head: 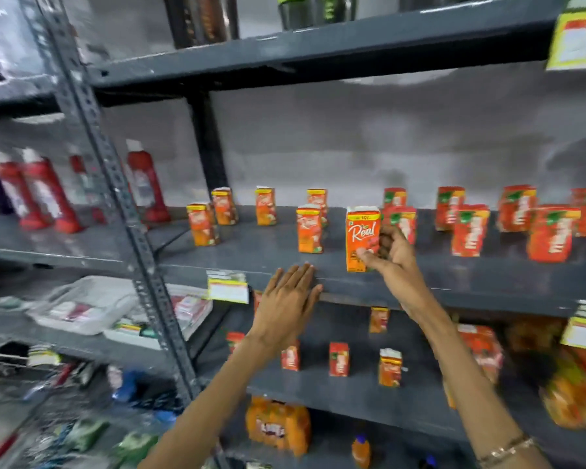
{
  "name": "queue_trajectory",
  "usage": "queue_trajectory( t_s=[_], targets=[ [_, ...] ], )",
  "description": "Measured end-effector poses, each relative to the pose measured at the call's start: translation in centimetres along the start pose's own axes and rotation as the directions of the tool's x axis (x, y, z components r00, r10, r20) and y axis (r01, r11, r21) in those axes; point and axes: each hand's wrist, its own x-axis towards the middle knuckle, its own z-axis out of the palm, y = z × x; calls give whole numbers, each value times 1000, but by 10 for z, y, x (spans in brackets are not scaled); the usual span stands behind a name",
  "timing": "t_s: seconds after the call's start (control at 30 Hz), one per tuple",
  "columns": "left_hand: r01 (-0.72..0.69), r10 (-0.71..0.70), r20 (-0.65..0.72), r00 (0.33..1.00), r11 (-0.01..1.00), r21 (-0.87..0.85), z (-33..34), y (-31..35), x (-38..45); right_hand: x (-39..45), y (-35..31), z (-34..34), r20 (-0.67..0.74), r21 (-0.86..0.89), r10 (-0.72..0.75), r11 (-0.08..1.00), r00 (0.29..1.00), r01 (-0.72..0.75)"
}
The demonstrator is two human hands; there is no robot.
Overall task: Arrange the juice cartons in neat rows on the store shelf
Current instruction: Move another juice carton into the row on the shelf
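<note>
1. Shelving first, since it fills the whole view: a dark grey metal rack (318, 59) with slotted uprights against a grey wall. The middle shelf (251, 252) is where the juice goes, and its board has plenty of bare space between cartons.

2. Red cartons (471, 230) sit on the right half of that shelf in two loose staggered lines. Orange cartons (310, 229) are on the left half, spaced unevenly, a couple further back. Next bay over holds red bottles (46, 194), and the shelf below has a few more small cartons well apart.

3. Right hand (391, 257) is closed around an orange Real juice carton (362, 239), fingers wrapped on its right side, thumb at the lower front. It's upright, right at the front edge, between the orange group and the red group.

4. Left hand (290, 299) is flat, fingers spread wide, holding nothing, palm against the shelf lip just left of that carton.

5. How I'd do this bit well: keep the carton upright, label facing out, and slide it back until its front face lines up with the orange carton just to its left. Same flavour together, even gaps. Light grip, small cartons tip easily.

6. Yellow price tag (228, 290) hangs on the shelf lip beside the left hand, don't knock it.
</note>
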Motion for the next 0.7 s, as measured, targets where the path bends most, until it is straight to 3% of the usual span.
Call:
queue_trajectory(
  t_s=[0.17,0.3,0.47,0.7],
  targets=[
    [26,-27,34,999,999,31,-15,-108,-16,25,19,124,36,6,39,999,999,-39],
    [72,-71,53,996,997,-4,-27,-174,-21,57,32,199,40,-131,59,990,997,-54],
    [-9,9,67,998,1000,-10,-30,-202,-22,89,41,243,10,-219,141,966,990,-136],
    [-28,29,9,1000,996,-79,-26,-206,-25,96,47,251,-12,-263,217,941,976,-213]
  ],
)
